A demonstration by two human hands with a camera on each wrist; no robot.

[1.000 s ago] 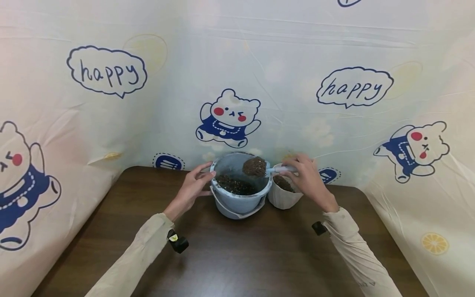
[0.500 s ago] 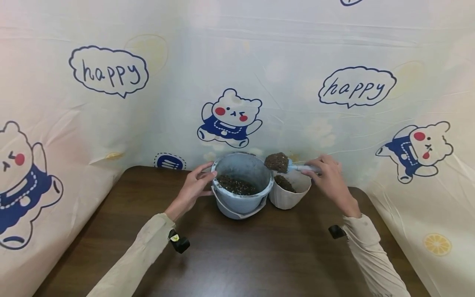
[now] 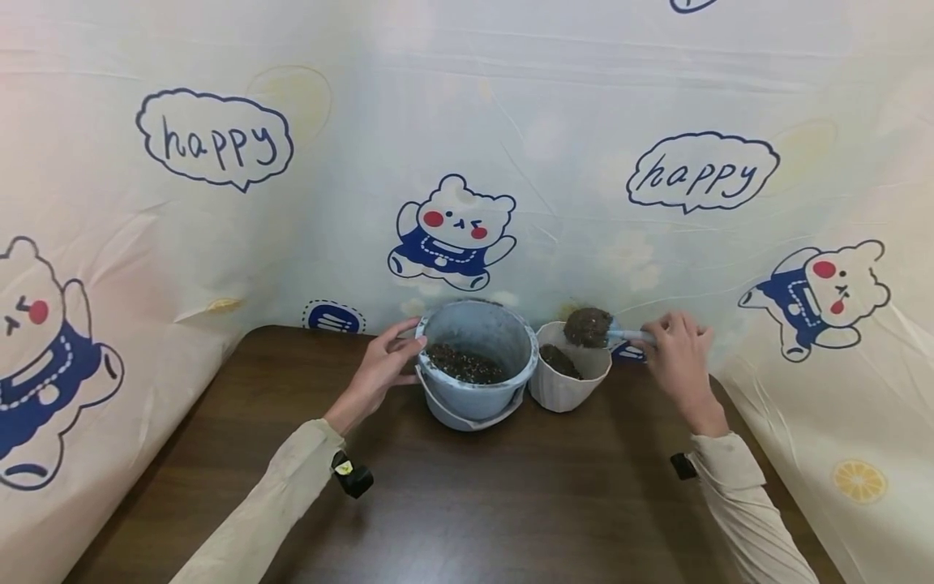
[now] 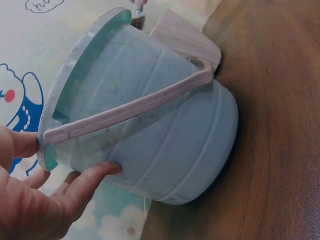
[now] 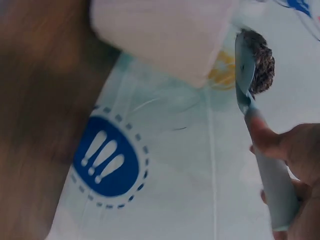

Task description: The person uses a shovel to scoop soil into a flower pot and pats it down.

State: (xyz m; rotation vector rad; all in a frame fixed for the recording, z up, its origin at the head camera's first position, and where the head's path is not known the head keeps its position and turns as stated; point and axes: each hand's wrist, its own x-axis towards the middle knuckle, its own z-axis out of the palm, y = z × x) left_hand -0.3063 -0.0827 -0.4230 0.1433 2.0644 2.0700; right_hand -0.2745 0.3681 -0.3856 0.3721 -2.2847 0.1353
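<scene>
My right hand (image 3: 682, 361) grips the handle of a small light-blue hand trowel (image 3: 631, 334). A heap of dark soil (image 3: 587, 327) sits on its blade, above the far right rim of a white pot (image 3: 565, 393). In the right wrist view the trowel handle (image 5: 277, 190) lies between thumb and fingers, the soil (image 5: 262, 62) on the blade. My left hand (image 3: 372, 369) holds a light-blue bucket (image 3: 474, 397) at its left rim. Dark soil (image 3: 467, 365) covers the bucket's bottom. The left wrist view shows fingers (image 4: 102, 170) against the bucket's outer wall.
The brown wooden table (image 3: 452, 503) carries both containers near its back edge. The bucket's handle (image 4: 135, 107) hangs down its front. More soil (image 3: 560, 361) lies inside the white pot, close beside the bucket. A printed cloth (image 3: 569, 105) stands behind the table.
My right hand has carried the loaded trowel rightward, from over the bucket to over the white pot's right rim. The left hand and the bucket have stayed in place.
</scene>
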